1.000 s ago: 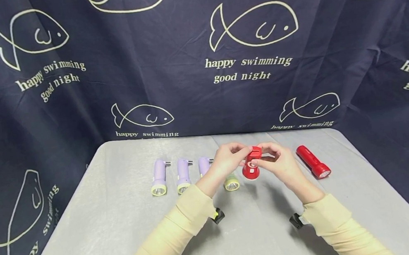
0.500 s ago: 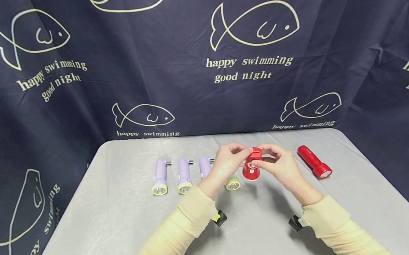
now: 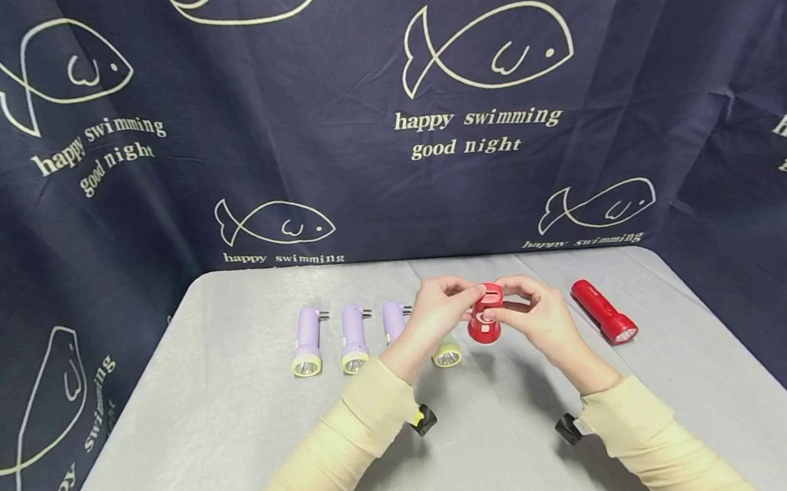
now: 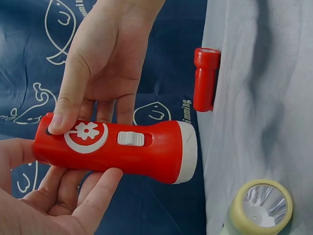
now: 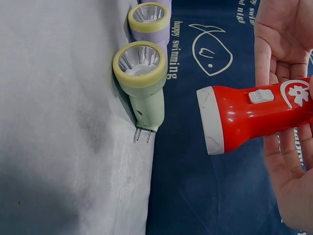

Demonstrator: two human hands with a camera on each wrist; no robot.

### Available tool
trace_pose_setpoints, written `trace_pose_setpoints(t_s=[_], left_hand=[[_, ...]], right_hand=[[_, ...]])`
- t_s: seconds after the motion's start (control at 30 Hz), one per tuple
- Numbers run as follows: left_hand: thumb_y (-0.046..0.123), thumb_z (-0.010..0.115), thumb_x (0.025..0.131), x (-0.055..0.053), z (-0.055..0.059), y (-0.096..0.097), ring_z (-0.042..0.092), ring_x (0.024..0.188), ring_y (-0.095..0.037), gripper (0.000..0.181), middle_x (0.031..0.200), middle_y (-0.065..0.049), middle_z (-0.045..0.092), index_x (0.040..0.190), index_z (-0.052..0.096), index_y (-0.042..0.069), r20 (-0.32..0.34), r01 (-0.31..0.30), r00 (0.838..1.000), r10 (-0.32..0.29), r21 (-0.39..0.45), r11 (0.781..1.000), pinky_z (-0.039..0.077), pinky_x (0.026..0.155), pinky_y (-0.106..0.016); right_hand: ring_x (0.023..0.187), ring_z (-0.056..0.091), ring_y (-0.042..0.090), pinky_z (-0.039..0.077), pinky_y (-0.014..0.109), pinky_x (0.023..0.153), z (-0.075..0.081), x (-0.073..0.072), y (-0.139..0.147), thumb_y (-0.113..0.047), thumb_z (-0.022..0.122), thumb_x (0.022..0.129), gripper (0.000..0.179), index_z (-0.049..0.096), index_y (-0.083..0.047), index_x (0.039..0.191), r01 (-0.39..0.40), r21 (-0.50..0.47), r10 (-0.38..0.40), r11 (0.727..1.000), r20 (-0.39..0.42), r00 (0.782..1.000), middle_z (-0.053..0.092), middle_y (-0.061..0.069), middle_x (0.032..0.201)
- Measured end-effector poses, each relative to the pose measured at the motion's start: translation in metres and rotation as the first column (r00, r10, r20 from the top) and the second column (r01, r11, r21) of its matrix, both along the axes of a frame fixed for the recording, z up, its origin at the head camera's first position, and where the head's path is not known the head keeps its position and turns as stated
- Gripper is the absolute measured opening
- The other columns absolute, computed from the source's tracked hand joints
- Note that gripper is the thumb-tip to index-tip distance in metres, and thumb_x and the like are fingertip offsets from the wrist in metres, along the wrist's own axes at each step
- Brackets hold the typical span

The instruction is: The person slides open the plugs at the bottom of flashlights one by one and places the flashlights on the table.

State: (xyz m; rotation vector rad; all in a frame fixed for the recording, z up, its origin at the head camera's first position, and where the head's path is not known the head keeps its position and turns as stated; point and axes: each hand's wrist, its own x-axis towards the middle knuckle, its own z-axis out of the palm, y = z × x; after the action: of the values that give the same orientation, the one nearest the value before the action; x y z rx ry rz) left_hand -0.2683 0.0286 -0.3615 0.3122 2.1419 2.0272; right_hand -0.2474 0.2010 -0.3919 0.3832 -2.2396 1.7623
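Note:
Both hands hold a red flashlight [image 3: 485, 330] above the table, lens end down and tail end up. My left hand [image 3: 439, 309] grips it near the tail from the left. From the right, my right hand [image 3: 543, 314] pinches its body, the thumb lying across the front near a white flower emblem. A white slide switch [image 4: 131, 139] and white front rim show in the left wrist view. Just behind and left of it lies a green flashlight [image 5: 148, 105] with a yellow rim and two plug prongs, partly covered by my left hand in the head view.
Three purple flashlights with yellow rims, one a purple flashlight [image 3: 307, 330], lie in a row on the left of the grey table [image 3: 171, 461]. Another red flashlight [image 3: 604, 311] lies at right. A dark fish-print curtain [image 3: 352, 122] hangs behind.
The held red flashlight has tilted slightly, its tail end now facing the head camera a little more. Both hands stay in nearly the same place.

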Motion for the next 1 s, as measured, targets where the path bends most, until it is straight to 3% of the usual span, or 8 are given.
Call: trace_pose_setpoints(t_s=[0.2, 0.77, 1.0], left_hand=[[0.017, 0.066, 0.086, -0.0003, 0.0025, -0.0014, 0.064, 0.071, -0.01, 0.018, 0.085, -0.005, 0.069, 0.091, 0.07, 0.0, 0.019, 0.017, 1.0, -0.017, 0.0, 1.0, 0.058, 0.069, -0.03], [0.018, 0.067, 0.086, -0.0002, 0.0026, -0.0036, 0.065, 0.069, -0.012, 0.019, 0.087, -0.005, 0.068, 0.091, 0.069, -0.001, 0.085, 0.032, 0.996, -0.034, 0.018, 0.999, 0.058, 0.073, -0.034], [0.018, 0.069, 0.085, -0.001, 0.0007, -0.0035, 0.064, 0.075, -0.012, 0.02, 0.087, -0.005, 0.067, 0.091, 0.068, -0.001, 0.09, 0.036, 0.995, -0.039, 0.035, 0.999, 0.058, 0.07, -0.029]], right_hand=[[0.079, 0.069, 0.008, 0.055, 0.02, 0.074, -0.0013, -0.0014, 0.0003, -0.002, 0.08, 0.071, 0.037, 0.066, -0.002, 0.105, -0.009, -0.013, 0.009, 1.0, -0.007, 1.0, 0.068, -0.01, 0.092], [0.08, 0.069, 0.008, 0.055, 0.021, 0.075, 0.0007, 0.0, 0.0002, -0.005, 0.081, 0.071, 0.04, 0.065, 0.003, 0.107, -0.002, 0.025, 0.001, 1.0, 0.031, 1.0, 0.068, -0.013, 0.091], [0.081, 0.069, 0.008, 0.055, 0.02, 0.074, 0.0036, 0.0014, -0.0007, -0.007, 0.082, 0.071, 0.041, 0.065, 0.002, 0.108, 0.003, 0.037, -0.004, 0.999, 0.04, 0.999, 0.068, -0.015, 0.091]])
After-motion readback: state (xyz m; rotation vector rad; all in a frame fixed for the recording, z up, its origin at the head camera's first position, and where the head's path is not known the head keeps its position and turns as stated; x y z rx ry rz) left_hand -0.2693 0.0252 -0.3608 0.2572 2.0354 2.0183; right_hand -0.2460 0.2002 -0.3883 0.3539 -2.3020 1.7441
